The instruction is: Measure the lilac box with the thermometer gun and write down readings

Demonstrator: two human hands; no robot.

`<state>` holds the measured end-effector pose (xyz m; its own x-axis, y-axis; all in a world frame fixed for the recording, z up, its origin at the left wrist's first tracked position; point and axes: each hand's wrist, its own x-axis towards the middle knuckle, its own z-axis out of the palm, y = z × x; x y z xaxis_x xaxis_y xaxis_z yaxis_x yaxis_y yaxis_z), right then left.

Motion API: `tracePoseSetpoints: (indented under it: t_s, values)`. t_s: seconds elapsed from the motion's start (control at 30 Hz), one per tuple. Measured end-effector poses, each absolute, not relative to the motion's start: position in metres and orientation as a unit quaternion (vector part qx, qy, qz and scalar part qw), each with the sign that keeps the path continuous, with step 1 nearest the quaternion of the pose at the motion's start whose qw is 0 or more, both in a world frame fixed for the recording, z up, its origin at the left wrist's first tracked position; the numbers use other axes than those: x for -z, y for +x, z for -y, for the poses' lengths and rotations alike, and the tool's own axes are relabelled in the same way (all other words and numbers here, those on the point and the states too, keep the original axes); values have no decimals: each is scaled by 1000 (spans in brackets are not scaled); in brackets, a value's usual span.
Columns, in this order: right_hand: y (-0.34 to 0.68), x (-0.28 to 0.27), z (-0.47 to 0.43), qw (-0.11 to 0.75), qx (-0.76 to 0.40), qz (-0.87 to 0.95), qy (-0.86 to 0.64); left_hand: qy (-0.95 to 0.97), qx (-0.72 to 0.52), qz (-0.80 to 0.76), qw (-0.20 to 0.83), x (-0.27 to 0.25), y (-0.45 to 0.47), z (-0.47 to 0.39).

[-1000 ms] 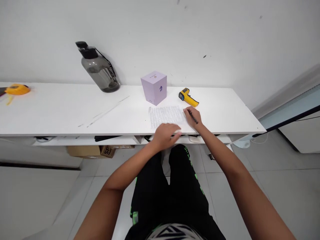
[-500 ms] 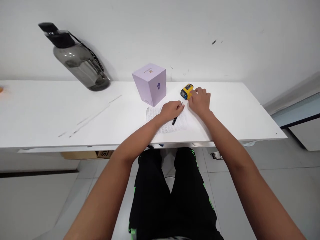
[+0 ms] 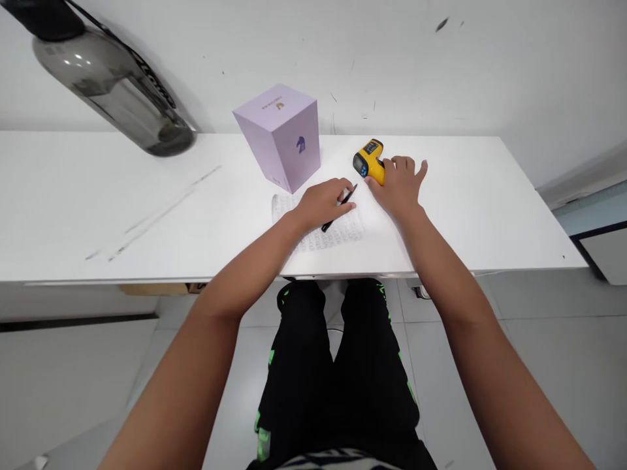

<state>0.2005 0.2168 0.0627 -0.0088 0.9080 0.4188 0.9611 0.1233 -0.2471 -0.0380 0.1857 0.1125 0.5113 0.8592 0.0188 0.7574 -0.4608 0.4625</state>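
My left hand (image 3: pixel 323 201) rests over a sheet of handwritten paper (image 3: pixel 318 243), thumb and fingers apart. A black pen (image 3: pixel 349 194) lies slantwise across the paper, passing between that thumb and the forefinger, partly hidden by the hand. To the right, my right hand (image 3: pixel 399 186) is closed around the handle end of a yellow and black infrared thermometer (image 3: pixel 376 171), its little finger raised. The thermometer is on the white table, its small screen and blue buttons towards the left. Just behind my left hand stands a lilac box (image 3: pixel 294 143) with a purple emblem.
A grey see-through water bottle (image 3: pixel 132 98) with a black lid stands at the back left, by the wall (image 3: pixel 372 59). The white table (image 3: pixel 235 222) has dark scuff marks on its left part. Below its edge, part of a cardboard box (image 3: pixel 157 289) shows.
The left hand's fingers have spread from around the pen, showing more of it. My right hand has shifted on the thermometer, and more of its handle shows. The view has moved closer.
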Motion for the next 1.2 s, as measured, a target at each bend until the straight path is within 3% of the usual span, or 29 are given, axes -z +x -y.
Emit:
tracePoseSetpoints:
  t_s: [0.17, 0.47, 0.7, 0.83, 1.0, 1.1, 1.2]
  values:
    - [205, -63, -219, 247, 58, 717, -650, 847, -103, -506, 125, -113, -37, -182]
    - [211, -50, -242, 225, -4, 706, -671, 837, -105, -518, 145, -110, -39, -184]
    - [206, -68, -226, 227, 41, 717, -658, 835, -76, -531, 124, -110, -43, -183]
    - [191, -97, -200, 227, 57, 749, -619, 833, -152, -519, 117, -104, -46, -188]
    - [167, -102, -179, 175, -5, 851, -495, 790, -299, -506, 172, -95, -40, -186]
    - [166, -99, -177, 247, -19, 826, -506, 784, -332, -488, 190, -94, -34, -181]
    - [180, -101, -167, 380, -44, 735, -560, 789, -342, -475, 185, -98, -33, -177]
